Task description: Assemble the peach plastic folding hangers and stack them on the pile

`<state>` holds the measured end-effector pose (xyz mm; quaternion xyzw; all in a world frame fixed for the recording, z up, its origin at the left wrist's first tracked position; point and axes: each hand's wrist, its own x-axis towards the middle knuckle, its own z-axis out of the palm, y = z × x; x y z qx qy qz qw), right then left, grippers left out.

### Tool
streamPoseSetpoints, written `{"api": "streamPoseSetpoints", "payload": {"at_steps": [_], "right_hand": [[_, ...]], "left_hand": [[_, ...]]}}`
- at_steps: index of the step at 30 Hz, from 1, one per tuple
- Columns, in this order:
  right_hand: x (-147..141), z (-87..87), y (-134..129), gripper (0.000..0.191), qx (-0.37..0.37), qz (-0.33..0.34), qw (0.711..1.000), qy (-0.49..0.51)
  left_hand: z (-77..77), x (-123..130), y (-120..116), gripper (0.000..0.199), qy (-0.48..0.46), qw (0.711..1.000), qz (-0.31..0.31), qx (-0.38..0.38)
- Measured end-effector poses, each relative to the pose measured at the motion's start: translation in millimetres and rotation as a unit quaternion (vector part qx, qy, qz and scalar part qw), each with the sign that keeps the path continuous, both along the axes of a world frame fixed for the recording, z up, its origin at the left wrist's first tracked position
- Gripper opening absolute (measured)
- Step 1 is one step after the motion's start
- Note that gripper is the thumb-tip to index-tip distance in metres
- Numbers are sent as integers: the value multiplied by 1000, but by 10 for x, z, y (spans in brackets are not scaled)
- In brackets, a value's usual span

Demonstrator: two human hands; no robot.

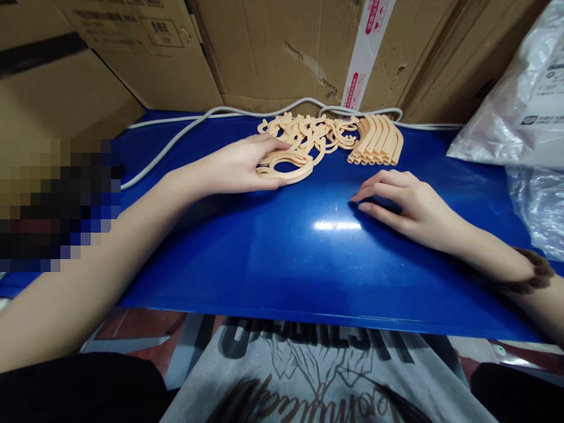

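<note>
My left hand [247, 167] has its thumb and fingers around the near end of a few stacked beige curved plastic pieces [299, 175], which form an oval loop on the blue table. Behind them lies a tangled heap of similar beige pieces with small forked ends [304, 132]. To the right, several beige curved tubes [379, 141] stand side by side in a neat row. My right hand [396, 202] rests low over the table in front of that row, fingers loosely bent and apart, holding nothing.
Cardboard boxes [273, 53] stand along the back and left of the blue table [282, 270]. A white cable [176, 135] runs in front of them. Clear plastic bags [506, 129] lie at the right. A pixelated patch hides part of the left side.
</note>
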<state>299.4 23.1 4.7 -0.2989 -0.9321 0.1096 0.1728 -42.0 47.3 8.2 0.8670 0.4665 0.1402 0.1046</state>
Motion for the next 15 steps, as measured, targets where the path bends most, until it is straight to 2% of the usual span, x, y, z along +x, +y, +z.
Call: {"api": "streamPoseSetpoints", "payload": {"at_steps": [8,12,15], "right_hand": [[10,-12,-1,25,13,11,1000,0],[24,-27,14,26,19,19,1000,3],[29,-32,21,27,23,20,1000,-1]], "left_hand": [[28,-141,38,111,15,998,47,-39],[53,-180,50,116,25,998,41,-36],[67,-158,31,113,28,998,40,-38]]}}
